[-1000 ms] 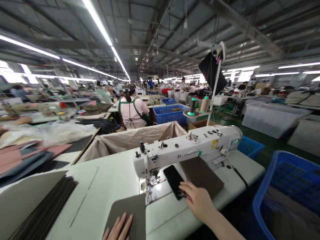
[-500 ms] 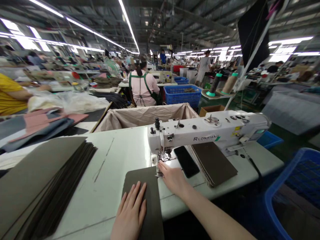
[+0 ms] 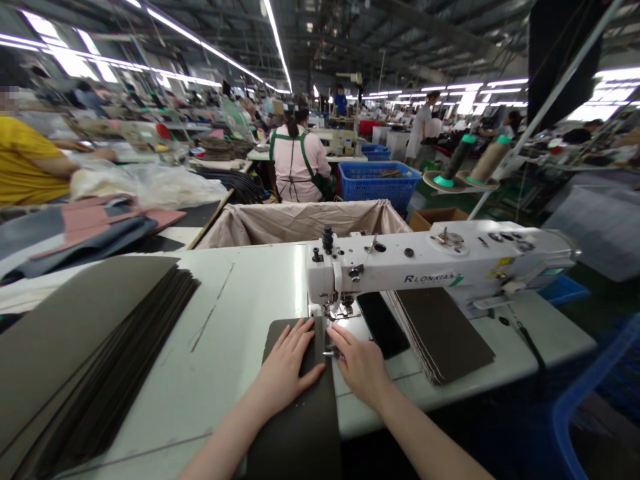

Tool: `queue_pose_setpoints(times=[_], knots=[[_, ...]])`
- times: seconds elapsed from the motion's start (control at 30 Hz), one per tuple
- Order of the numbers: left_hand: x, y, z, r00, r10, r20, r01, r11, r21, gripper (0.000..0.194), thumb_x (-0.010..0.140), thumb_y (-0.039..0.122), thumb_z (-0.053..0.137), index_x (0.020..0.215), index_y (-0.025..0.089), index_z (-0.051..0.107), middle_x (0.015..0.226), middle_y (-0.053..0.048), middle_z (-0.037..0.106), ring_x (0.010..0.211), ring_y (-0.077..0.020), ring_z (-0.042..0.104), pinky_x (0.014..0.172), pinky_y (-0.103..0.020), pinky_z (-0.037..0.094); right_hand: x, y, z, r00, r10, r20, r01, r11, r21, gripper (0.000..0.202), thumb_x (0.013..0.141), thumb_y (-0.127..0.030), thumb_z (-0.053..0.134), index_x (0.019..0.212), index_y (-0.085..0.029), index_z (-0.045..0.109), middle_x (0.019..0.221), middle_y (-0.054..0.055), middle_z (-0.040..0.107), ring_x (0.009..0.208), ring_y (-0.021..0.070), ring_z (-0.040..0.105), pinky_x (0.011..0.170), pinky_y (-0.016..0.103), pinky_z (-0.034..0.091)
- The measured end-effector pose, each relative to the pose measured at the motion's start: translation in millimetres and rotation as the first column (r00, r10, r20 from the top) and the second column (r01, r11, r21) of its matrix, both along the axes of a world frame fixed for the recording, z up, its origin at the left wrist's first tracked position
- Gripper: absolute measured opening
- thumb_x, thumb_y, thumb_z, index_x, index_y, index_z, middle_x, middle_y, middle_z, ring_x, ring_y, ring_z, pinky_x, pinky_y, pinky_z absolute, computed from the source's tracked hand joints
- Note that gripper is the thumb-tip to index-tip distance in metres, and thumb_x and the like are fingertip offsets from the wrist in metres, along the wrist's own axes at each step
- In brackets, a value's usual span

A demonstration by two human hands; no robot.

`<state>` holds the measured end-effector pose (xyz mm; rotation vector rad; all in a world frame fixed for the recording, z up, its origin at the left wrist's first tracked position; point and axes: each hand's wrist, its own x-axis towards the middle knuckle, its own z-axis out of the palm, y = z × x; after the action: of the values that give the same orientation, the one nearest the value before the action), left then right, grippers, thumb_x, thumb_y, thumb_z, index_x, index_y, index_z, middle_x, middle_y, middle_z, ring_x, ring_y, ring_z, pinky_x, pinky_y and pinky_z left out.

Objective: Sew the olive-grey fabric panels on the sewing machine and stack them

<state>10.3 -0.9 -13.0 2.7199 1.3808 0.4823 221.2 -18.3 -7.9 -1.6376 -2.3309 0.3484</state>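
A dark olive-brown panel with a rounded corner lies on the pale sewing table, its far edge by the needle area of a white sewing machine. My left hand rests flat on the panel, fingers stretched forward and thumb spread. At the panel's right edge, my right hand is curled with its index finger pointing to the presser foot. From under its fingers pokes a small pointed metal tool, mostly hidden in the palm. Whether the needle pierces the panel does not show.
Right of my hands lie a black phone and a stack of brown panels. A taller stack of panels fills the table's left. Behind stands a cloth-lined bin; a blue basket is at right. Co-workers sit ahead and at left.
My left hand has slid forward on the panel, close to the machine's foot. The panel's far edge is nearer the needle area. My right hand has drawn back slightly; the view has shifted.
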Motion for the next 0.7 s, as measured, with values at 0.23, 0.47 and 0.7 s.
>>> queue_pose_setpoints(times=[0.23,0.47,0.7], knots=[[10.0,2.4,-6.4,0.998,0.053,-0.019,-0.053,0.998,-0.021,0.056,0.095,0.044,0.043,0.145,0.020,0.034,0.155,-0.008,0.030,0.143,-0.0243,0.026,0.117,-0.048,0.022,0.7,0.6,0.4,1.000,-0.001,-0.021,0.000,1.000,-0.023,0.057,0.088,-0.021,0.043,0.145,-0.027,0.037,0.151,0.003,0.039,0.114,0.0205,0.058,0.093,0.033,0.047],[7.7,6.7,-3.3,1.000,0.000,-0.016,-0.001,0.999,-0.043,0.065,0.094,0.047,0.046,0.151,0.023,0.025,0.157,-0.006,0.026,0.143,-0.0239,0.027,0.117,-0.044,0.024,1.0,1.5,-2.9,0.999,0.009,-0.038,-0.009,1.000,-0.006,0.058,0.088,-0.021,0.042,0.145,-0.028,0.036,0.151,0.000,0.038,0.115,0.0209,0.058,0.091,0.034,0.049],[12.9,3.8,-8.0,0.999,0.047,-0.007,-0.047,0.999,-0.024,0.065,0.093,0.044,0.047,0.151,0.024,0.026,0.156,-0.005,0.028,0.142,-0.0242,0.029,0.117,-0.044,0.025,1.2,2.1,-2.1,0.999,0.017,-0.045,-0.018,1.000,-0.020,0.061,0.087,-0.019,0.042,0.147,-0.027,0.034,0.152,0.000,0.036,0.116,0.0202,0.057,0.092,0.033,0.048]])
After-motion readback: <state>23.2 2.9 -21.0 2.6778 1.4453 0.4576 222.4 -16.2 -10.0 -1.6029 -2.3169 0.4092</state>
